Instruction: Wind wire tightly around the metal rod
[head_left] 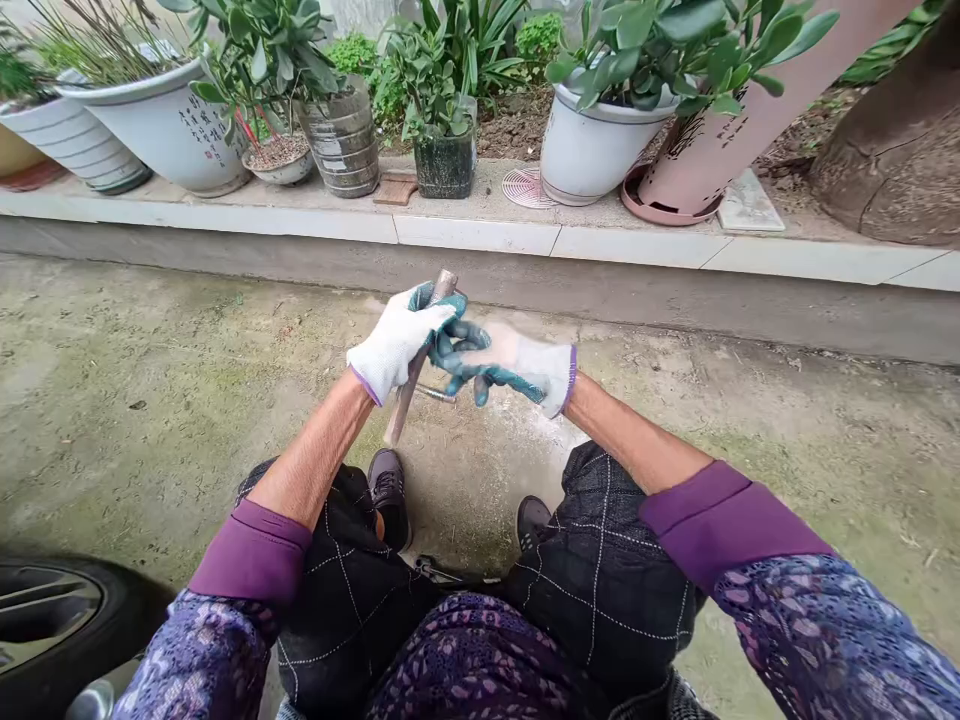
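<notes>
Both my hands wear white work gloves with blue-green coated palms and purple cuffs. My left hand [405, 335] is closed round a worn, straight brownish stick [407, 400], which slants with its upper end away from me. Just below that grip, a thin metal rod [435, 393] sticks out to the right of the stick; how the two join is hidden. My right hand [506, 365] is close by on the right, partly smeared by motion. Its fingers are loosely bent and apart, the tips near the left glove and the rod, and nothing shows inside them.
Potted plants line a low tiled ledge [480, 235] ahead, among them a white pot [596, 145] and a pink pot [694, 165]. Mossy concrete ground [187, 390] lies below. A car wheel [67, 610] stands at lower left. Some metal thing [427, 568] lies between my feet.
</notes>
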